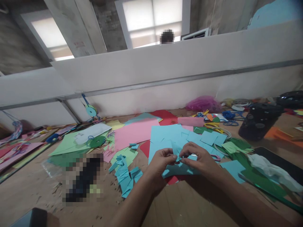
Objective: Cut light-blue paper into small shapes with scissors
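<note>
Both my hands meet over light blue paper near the table's front edge. My left hand [163, 159] pinches one side of a small light blue paper piece [176, 152]. On its other side, my right hand [195, 156] has thumb and fingertips closed on the same piece. Exactly how the piece is folded is hard to make out behind the fingers. Beneath lies a large light blue sheet [157, 135]. To the left is a pile of folded light blue paper pieces [125, 179]. Light blue paper squares [209, 137] rest to the right, with pink-handled scissors [216, 157] partly hidden beside my right hand.
A dark tumbler [259, 121] and a black phone-like slab [279, 164] are at right. Pink paper [132, 134], green paper [68, 145] and a purple plastic bag [203, 103] lie farther back. A white partition [142, 69] borders the table; a person's head shows beyond it.
</note>
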`<state>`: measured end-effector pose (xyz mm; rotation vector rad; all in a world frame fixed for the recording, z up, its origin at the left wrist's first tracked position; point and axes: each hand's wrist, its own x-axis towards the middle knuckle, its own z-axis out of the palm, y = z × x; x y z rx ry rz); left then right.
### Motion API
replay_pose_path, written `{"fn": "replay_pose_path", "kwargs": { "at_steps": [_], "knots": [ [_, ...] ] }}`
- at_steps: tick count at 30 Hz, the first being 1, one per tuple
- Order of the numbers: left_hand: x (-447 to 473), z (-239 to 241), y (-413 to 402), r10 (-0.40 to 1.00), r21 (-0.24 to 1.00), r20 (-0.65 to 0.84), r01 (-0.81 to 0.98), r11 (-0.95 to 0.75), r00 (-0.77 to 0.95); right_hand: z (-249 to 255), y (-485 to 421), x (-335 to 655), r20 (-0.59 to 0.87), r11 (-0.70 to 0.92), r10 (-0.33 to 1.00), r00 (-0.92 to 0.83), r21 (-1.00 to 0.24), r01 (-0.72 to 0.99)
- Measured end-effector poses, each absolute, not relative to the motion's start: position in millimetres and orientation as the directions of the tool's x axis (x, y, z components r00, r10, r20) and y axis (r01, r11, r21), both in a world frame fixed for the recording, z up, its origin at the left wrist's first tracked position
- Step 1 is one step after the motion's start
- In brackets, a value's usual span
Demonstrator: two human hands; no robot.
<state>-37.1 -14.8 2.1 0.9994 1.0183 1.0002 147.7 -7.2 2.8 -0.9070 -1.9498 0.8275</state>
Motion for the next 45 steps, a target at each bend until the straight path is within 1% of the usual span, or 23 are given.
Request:
{"fn": "replay_pose_path", "kwargs": {
  "at_steps": [4, 8, 14, 19, 22, 26, 29, 32, 34, 37, 40, 42, 45],
  "knots": [
    [-36, 1, -14, 0.952, 0.971, -0.158, -0.135, 0.198, 0.262, 0, -8, 145, 0.415, 0.540, 0.821, -0.393, -0.786, 0.300],
    [-34, -1, -13, 0.945, 0.970, -0.131, -0.158, 0.184, 0.299, -3, -9, 142, 0.399, 0.502, 0.856, -0.329, -0.792, 0.346],
    [-32, 6, -18, 0.949, 0.978, -0.100, -0.144, 0.148, 0.298, -6, -10, 140, 0.393, 0.466, 0.883, -0.256, -0.794, 0.390],
    [-29, 5, -19, 0.960, 0.992, -0.055, -0.096, 0.084, 0.275, -6, -11, 139, 0.395, 0.465, 0.884, -0.249, -0.795, 0.391],
    [-28, 2, -19, 0.968, 0.998, -0.043, -0.043, 0.055, 0.247, -8, -11, 139, 0.351, 0.415, 0.908, -0.228, -0.820, 0.394],
    [-30, 0, -21, 0.974, 1.000, -0.027, 0.001, 0.028, 0.224, -9, -9, 140, 0.254, 0.300, 0.953, -0.164, -0.865, 0.403],
    [-33, -1, -23, 0.972, 0.993, 0.020, 0.111, -0.048, 0.236, -8, -8, 142, 0.185, 0.257, 0.961, -0.206, -0.873, 0.414],
    [-35, -1, -23, 0.959, 0.976, 0.063, 0.184, -0.117, 0.278, -8, -6, 143, 0.163, 0.254, 0.957, -0.240, -0.872, 0.418],
    [-35, 0, -23, 0.959, 0.985, 0.045, 0.150, -0.089, 0.279, -9, -4, 143, 0.118, 0.200, 0.963, -0.241, -0.915, 0.350],
    [-33, 1, -21, 0.964, 0.999, -0.035, 0.035, 0.027, 0.265, -9, -2, 144, 0.010, 0.042, 0.965, -0.263, -0.992, 0.116],
    [-33, 1, -18, 0.965, 0.999, -0.043, 0.030, 0.037, 0.260, -8, -3, 144, -0.062, -0.083, 0.962, -0.268, -0.994, -0.065],
    [-33, 1, -18, 0.967, 0.998, -0.018, 0.068, 0.001, 0.253, -8, -3, 144, -0.085, -0.117, 0.958, -0.274, -0.988, -0.103],
    [-33, 1, -18, 0.974, 0.994, 0.009, 0.103, -0.033, 0.227, -10, -3, 143, -0.078, -0.107, 0.957, -0.280, -0.990, -0.092]
  ]
}}
